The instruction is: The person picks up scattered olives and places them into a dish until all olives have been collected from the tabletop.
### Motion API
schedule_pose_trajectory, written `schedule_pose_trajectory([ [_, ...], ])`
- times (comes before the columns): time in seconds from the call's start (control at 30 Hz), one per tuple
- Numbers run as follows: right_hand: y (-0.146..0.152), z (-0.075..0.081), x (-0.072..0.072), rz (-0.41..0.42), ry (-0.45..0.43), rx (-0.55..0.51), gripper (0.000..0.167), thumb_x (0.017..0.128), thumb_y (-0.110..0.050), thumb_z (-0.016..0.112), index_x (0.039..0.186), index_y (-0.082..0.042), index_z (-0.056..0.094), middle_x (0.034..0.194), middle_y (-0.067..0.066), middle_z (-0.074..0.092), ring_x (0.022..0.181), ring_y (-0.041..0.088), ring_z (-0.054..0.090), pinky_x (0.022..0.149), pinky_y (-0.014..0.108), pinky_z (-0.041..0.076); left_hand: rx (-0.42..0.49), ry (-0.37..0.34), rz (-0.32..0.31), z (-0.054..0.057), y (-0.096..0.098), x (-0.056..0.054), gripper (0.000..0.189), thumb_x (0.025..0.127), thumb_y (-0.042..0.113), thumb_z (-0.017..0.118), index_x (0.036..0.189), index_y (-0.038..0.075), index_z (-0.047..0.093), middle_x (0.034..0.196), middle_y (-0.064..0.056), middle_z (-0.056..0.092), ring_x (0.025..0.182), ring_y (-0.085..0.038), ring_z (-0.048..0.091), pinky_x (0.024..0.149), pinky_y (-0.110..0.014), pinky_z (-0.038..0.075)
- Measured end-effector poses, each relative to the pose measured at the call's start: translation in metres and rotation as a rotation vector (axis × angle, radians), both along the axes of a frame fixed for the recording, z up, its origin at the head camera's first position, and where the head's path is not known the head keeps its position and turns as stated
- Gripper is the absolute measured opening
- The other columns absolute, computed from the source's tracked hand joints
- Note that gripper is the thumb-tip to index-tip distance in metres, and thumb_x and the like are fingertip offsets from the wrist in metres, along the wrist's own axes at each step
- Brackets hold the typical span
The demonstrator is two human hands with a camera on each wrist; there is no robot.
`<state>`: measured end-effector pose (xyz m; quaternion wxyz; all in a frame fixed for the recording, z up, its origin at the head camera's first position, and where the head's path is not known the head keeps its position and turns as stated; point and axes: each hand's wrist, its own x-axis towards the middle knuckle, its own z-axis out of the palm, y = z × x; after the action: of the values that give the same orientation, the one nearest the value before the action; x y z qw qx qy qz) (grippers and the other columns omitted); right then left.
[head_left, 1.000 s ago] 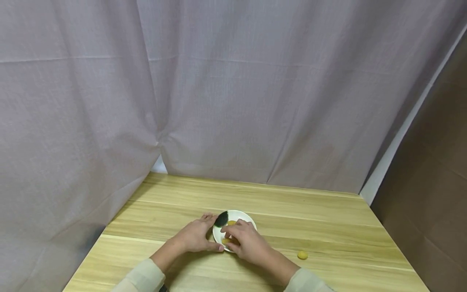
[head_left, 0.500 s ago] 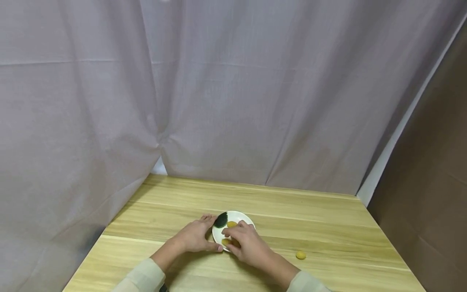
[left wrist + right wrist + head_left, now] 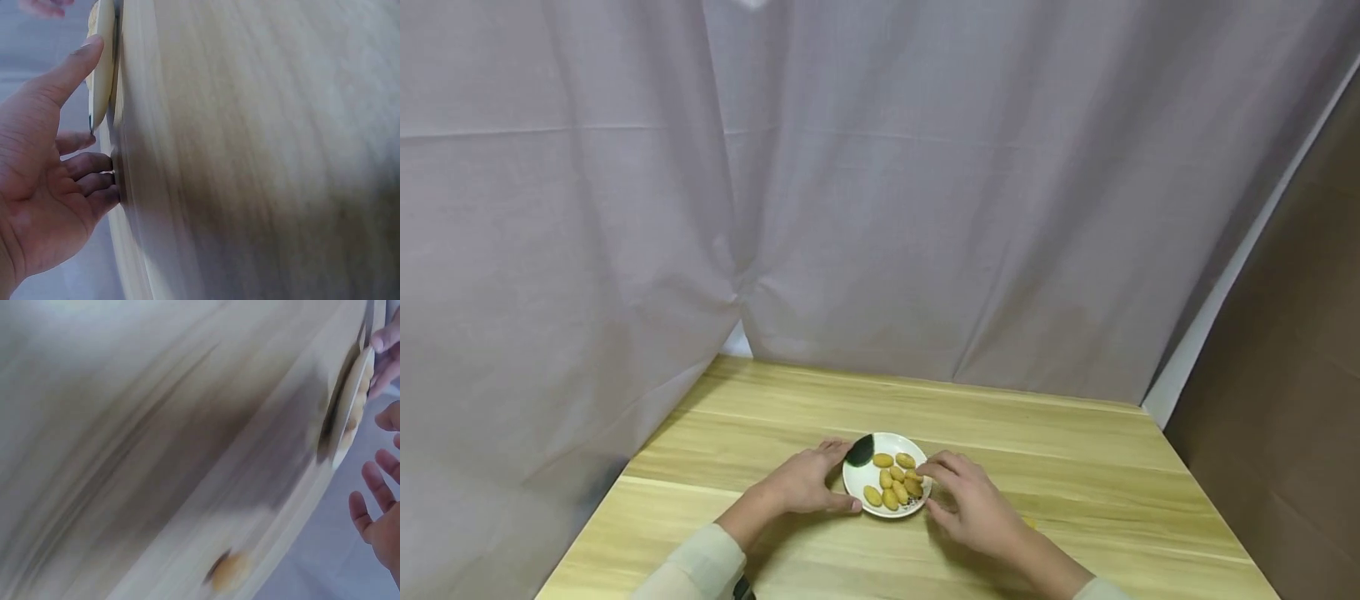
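A white plate (image 3: 858,478) with a dark green patch at its upper left holds several small yellow-brown oval pieces (image 3: 900,492). My left hand (image 3: 805,483) rests at its left side. In the left wrist view the thumb (image 3: 90,50) and index fingertip (image 3: 82,141) touch the rim, the other fingers lying relaxed. To the right, my right hand (image 3: 976,507) hovers at the rim, fingertips near the nearest pieces. Nothing shows between its spread fingers (image 3: 375,484) in the right wrist view.
One more oval piece (image 3: 231,572) lies on the wooden table (image 3: 760,400), mostly hidden behind the right wrist in the head view. Grey curtains (image 3: 880,208) hang behind and to the left. A brown panel (image 3: 1285,358) stands on the right.
My right hand has moved right, from over the plate to beside its rim, uncovering the pieces on it. The left hand has stayed at the plate. The view has shifted slightly.
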<state>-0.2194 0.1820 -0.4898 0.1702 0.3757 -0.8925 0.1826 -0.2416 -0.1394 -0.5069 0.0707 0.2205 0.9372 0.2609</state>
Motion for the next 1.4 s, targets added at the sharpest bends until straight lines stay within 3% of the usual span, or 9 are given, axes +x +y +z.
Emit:
schedule_pose_trajectory([
  [0.23,0.047,0.002,0.008,-0.077,0.025,0.032,0.047,0.084,-0.011,0.094,0.127,-0.014,0.076,0.124,-0.007,0.073,0.114,0.018,0.070,0.095,0.045,0.067,-0.008,-0.003,-0.001,-0.001,-0.001,-0.001,0.109,0.088,0.064,0.087,0.169,0.006,0.043,0.173,-0.028,0.042,0.163,-0.049,0.040,0.132,-0.066,0.037],
  [0.47,0.082,-0.002,0.015,-0.163,-0.049,0.054,0.054,0.084,-0.012,0.096,0.133,-0.011,0.075,0.126,-0.006,0.073,0.117,0.019,0.071,0.097,0.043,0.067,0.003,0.000,-0.007,0.002,-0.003,0.003,0.107,0.088,0.060,0.089,0.168,0.005,0.045,0.173,-0.029,0.042,0.162,-0.050,0.041,0.131,-0.068,0.037],
  [0.67,0.105,-0.008,0.015,-0.181,-0.120,0.071,0.060,0.085,-0.013,0.095,0.140,-0.011,0.071,0.122,-0.006,0.075,0.108,0.018,0.072,0.088,0.036,0.067,0.009,-0.004,-0.002,0.005,-0.002,0.002,0.107,0.087,0.060,0.089,0.168,0.005,0.044,0.174,-0.028,0.041,0.164,-0.049,0.039,0.133,-0.066,0.035],
  [0.9,0.115,-0.016,0.017,-0.196,-0.187,0.091,0.055,0.086,-0.005,0.092,0.137,-0.015,0.073,0.112,-0.014,0.074,0.100,0.014,0.072,0.083,0.033,0.066,0.017,-0.007,-0.004,0.003,-0.003,0.002,0.107,0.088,0.060,0.089,0.168,0.004,0.045,0.174,-0.028,0.042,0.164,-0.048,0.038,0.133,-0.066,0.035],
  [1.17,0.117,-0.021,0.015,-0.193,-0.160,0.088,0.052,0.084,-0.001,0.092,0.132,-0.012,0.074,0.106,-0.013,0.075,0.098,0.014,0.074,0.083,0.034,0.067,0.017,-0.010,-0.003,0.001,-0.003,0.001,0.107,0.088,0.061,0.088,0.168,0.005,0.045,0.174,-0.027,0.042,0.164,-0.048,0.038,0.133,-0.067,0.035],
  [1.4,0.114,-0.024,0.012,-0.210,-0.102,0.069,0.051,0.083,-0.003,0.094,0.130,-0.011,0.076,0.099,-0.015,0.073,0.090,0.003,0.068,0.076,0.027,0.064,0.013,-0.010,0.003,0.000,-0.002,0.000,0.108,0.087,0.061,0.089,0.169,0.006,0.044,0.174,-0.027,0.041,0.164,-0.047,0.039,0.133,-0.066,0.035],
])
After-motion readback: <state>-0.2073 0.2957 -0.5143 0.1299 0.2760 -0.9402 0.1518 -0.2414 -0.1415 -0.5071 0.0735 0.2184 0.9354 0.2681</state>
